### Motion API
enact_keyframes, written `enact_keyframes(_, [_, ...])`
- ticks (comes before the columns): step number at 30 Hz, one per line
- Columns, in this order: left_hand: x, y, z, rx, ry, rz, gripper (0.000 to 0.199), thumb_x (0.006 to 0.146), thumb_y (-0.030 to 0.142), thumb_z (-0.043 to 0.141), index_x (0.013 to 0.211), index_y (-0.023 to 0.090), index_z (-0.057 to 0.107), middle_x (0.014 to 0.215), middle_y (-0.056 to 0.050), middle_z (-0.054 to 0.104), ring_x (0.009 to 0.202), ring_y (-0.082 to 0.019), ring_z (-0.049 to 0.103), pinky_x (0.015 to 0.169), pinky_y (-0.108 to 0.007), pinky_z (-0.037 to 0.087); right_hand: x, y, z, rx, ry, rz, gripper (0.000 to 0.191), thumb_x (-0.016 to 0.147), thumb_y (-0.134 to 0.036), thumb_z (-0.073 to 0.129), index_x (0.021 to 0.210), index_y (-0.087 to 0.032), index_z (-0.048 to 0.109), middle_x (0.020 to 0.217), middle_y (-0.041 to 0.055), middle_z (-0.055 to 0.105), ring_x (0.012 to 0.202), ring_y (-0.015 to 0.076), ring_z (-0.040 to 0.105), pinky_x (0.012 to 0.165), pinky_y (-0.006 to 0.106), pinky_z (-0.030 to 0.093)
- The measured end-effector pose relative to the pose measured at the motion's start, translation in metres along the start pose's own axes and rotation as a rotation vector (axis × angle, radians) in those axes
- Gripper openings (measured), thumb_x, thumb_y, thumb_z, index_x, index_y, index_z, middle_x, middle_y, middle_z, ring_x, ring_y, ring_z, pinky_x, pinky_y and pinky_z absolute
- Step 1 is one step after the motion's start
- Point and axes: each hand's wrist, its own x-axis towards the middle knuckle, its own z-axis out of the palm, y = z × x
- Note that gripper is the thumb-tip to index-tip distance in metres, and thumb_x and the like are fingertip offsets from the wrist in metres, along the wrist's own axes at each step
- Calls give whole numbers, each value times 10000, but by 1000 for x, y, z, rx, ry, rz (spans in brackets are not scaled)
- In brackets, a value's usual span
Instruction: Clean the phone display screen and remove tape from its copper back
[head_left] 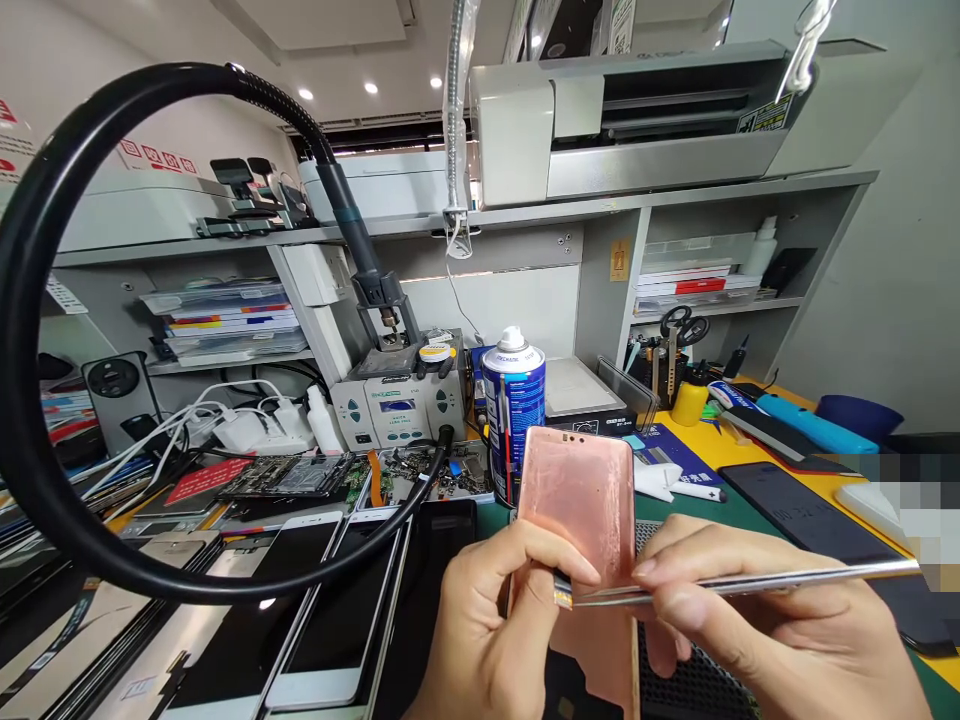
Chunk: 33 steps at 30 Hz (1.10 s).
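Note:
A copper-coloured phone screen panel (581,490) stands tilted in front of me, its back towards me, with a row of small holes at the top. My left hand (510,620) is closed at its left side, thumb and index finger pinching a small ribbon cable end (562,590) against it. Metal tweezers (780,580) lie pinched in my right hand (757,610), their tips touching or very near that cable end. Fingers of the right hand also reach the panel's right edge. Part of the panel's lower half is hidden by my left hand.
Phone screens (337,610) lie at left under a looping black hose (22,400). Behind the panel stand a blue spray can (514,400) and a soldering station (405,405). Circuit boards (292,480) lie at centre left. A dark phone (795,515) rests at right.

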Motion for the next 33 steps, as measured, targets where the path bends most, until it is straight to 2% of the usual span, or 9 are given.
enact_keyframes(4, [1, 1, 0, 15, -5, 10, 227, 896, 218, 502, 782, 207, 698, 823, -31, 670, 746, -177, 613, 720, -284, 446, -1, 1, -1, -80, -14, -77, 115, 833, -251, 736, 871, -349, 785, 585, -4, 727, 555, 180, 699, 521, 235, 598])
enact_keyframes(8, [0, 0, -1, 14, -22, 22, 247, 911, 226, 483, 790, 210, 698, 831, -28, 672, 745, -175, 628, 725, -281, 454, 0, 1, -1, -122, -7, -90, 125, 829, -240, 744, 855, -353, 790, 605, 4, 742, 611, 198, 720, 598, 262, 613])
enact_keyframes(19, [1, 3, -1, 28, -33, 44, 234, 893, 218, 491, 782, 195, 695, 797, -33, 671, 684, -161, 605, 634, -251, 433, 0, 1, 0, -124, -20, -111, 143, 821, -229, 744, 836, -362, 792, 615, 1, 748, 587, 203, 710, 566, 265, 601])
enact_keyframes(26, [1, 2, -2, 35, -27, 80, 229, 888, 198, 497, 775, 184, 696, 796, -32, 670, 695, -154, 606, 651, -248, 430, 3, -3, -2, -162, -62, -230, 187, 797, -123, 735, 873, -291, 766, 684, -32, 761, 630, 152, 726, 618, 198, 609])
enact_keyframes(33, [-1, -1, -3, 35, -29, 56, 244, 922, 233, 495, 798, 197, 701, 839, -30, 678, 717, -155, 611, 676, -256, 436, 3, -4, -1, -178, -57, -253, 187, 805, -119, 730, 900, -279, 757, 709, -29, 762, 650, 148, 736, 623, 185, 617])
